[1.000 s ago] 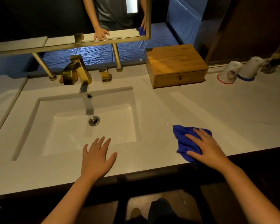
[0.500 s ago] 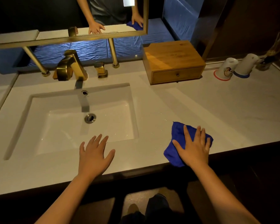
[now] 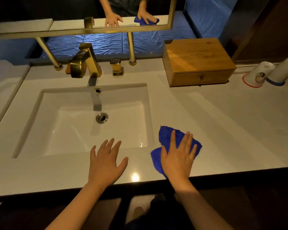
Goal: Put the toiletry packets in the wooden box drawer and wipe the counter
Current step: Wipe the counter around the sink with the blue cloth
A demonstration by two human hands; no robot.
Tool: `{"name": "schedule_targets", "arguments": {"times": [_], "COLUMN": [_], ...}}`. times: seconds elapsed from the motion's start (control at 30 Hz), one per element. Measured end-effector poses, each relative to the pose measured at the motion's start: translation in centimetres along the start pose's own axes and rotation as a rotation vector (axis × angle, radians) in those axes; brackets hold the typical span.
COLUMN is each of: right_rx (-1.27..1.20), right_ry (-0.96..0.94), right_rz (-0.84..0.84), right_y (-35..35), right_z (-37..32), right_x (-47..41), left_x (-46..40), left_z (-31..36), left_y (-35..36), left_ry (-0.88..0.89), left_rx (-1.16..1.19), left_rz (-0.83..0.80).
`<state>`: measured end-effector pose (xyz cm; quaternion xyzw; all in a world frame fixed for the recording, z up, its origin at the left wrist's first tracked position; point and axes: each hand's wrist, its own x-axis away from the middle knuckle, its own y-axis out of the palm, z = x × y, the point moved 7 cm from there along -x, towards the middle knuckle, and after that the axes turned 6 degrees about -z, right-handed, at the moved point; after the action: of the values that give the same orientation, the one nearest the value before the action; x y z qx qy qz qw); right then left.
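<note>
**Flat palm on the blue cloth**

The right hand (image 3: 177, 161) presses, fingers spread flat, on a crumpled bright-blue cloth (image 3: 166, 133) at the counter's (image 3: 231, 130) front edge, at 3 o'clock of the sink (image 3: 45, 103). The left hand (image 3: 106, 163) lies open and empty on the rim. The box (image 3: 196, 58), drawer (image 3: 200, 78) shut, sits at 1 o'clock of the cloth.

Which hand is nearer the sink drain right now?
Left. The left hand lies flat on the counter's front strip, just before the basin holding the drain. The right hand presses the blue cloth farther right.
</note>
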<state>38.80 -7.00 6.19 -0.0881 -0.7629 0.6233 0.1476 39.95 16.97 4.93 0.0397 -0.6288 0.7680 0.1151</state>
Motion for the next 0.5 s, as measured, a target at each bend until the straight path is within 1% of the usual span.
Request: {"name": "schedule_targets", "arguments": {"times": [0.13,0.23,0.4,0.5], "right_rx": [-0.037,-0.055,-0.061,-0.181], "right_ry": [-0.167,-0.292,-0.412,-0.530], "right_rz": [-0.024,-0.075,-0.141,-0.214], "right_y": [0.5,1.1,1.9,2.3], "right_z": [-3.8,-7.0,-10.0,-11.8], "right_x": [-1.7,-2.9,-3.6,-3.2], "left_x": [-0.1,-0.1,-0.2,-0.1], "left_z": [-0.1,-0.2,-0.3,-0.2], "left_y": [0.2,0.3,0.4,0.3], "left_ry": [-0.011,-0.020,-0.036,-0.035], "left_rx": [-0.003,-0.016,-0.029,-0.023], "left_rz": [-0.008,-0.015,-0.014,-0.021]}}
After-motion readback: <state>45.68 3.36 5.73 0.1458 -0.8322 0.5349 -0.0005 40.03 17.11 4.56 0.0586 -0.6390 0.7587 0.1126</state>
